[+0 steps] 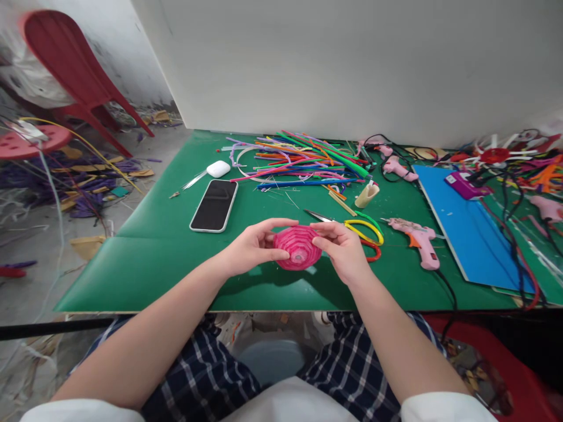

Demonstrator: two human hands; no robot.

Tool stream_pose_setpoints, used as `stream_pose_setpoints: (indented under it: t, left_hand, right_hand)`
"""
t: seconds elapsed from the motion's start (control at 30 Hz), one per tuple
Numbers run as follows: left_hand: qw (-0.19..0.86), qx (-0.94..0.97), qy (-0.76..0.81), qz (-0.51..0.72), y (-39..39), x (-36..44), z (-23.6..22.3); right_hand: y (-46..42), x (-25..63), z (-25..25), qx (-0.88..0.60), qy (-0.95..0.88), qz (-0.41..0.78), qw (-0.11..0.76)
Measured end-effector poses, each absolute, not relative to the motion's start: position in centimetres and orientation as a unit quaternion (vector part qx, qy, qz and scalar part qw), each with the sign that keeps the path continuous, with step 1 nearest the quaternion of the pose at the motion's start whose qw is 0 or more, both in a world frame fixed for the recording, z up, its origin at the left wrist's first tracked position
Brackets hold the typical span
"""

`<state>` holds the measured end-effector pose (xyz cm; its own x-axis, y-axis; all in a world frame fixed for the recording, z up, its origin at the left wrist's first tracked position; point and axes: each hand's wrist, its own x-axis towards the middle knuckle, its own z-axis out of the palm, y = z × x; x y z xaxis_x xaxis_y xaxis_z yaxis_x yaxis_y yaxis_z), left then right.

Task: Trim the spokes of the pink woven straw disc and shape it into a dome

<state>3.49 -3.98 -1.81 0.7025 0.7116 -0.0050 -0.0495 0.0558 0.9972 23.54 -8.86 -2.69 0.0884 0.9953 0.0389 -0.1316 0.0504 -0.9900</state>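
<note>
Between my two hands is a round pink piece (pixel 299 249), made of ringed strips of what looks like pipe cleaner, with a small pale centre facing me. My left hand (pixel 259 246) grips its left edge, thumb in front and fingers behind. On the right edge, my right hand (pixel 338 246) pinches it between thumb and fingers. The piece is held a little above the green table (pixel 153 269). Just beyond my right hand lie scissors (pixel 373 231) with yellow and orange handles, partly hidden by that hand.
Loose coloured pipe cleaners (pixel 303 158) lie in a heap at the back. A phone (pixel 214 205) and a white earbud case (pixel 218 169) are on the left. To the right are a pink glue gun (pixel 420 240) with its cord, a blue board (pixel 466 234) and a cream tube (pixel 367 194).
</note>
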Motion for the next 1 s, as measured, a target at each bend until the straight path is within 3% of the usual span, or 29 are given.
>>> stream_pose_setpoints:
  t: [0.37, 1.0]
  left_hand:
    - [0.742, 0.488, 0.256, 0.382, -3.34, 3.4, -2.1]
    - [0.76, 0.447, 0.257, 0.395, -3.68, 3.52, -1.42]
  right_hand:
    - [-8.73, 23.76, -2.71, -0.41, -0.367, 0.637, 0.539]
    - [-8.67, 23.69, -2.85, -0.404, -0.353, 0.643, 0.547]
